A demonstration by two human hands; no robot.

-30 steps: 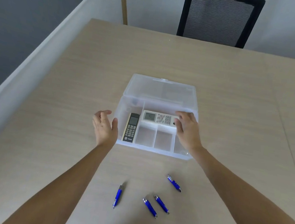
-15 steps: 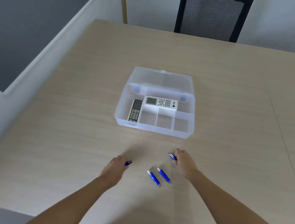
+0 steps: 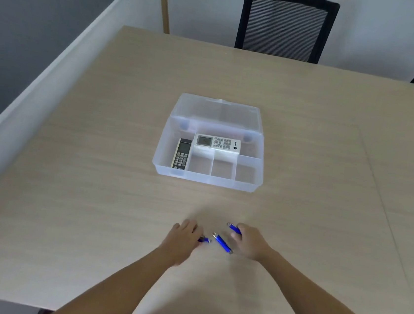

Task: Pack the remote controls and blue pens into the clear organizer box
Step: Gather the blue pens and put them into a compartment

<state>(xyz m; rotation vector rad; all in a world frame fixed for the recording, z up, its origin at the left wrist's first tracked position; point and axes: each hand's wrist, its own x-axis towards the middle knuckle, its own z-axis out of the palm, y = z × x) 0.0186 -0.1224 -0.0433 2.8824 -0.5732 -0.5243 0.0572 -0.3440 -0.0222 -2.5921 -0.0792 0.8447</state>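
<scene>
Head view: left hand (image 3: 183, 238) gripped one blue pen (image 3: 204, 239), right hand (image 3: 249, 241) another pen (image 3: 234, 228), both near the clear organizer box (image 3: 207, 180).

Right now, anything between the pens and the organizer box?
Nothing visible. Bare table lies between the blue pens and the clear organizer box. Its lid is open and tipped back, and the three small front compartments are empty. Left hand and right hand are already at the pens.
</scene>
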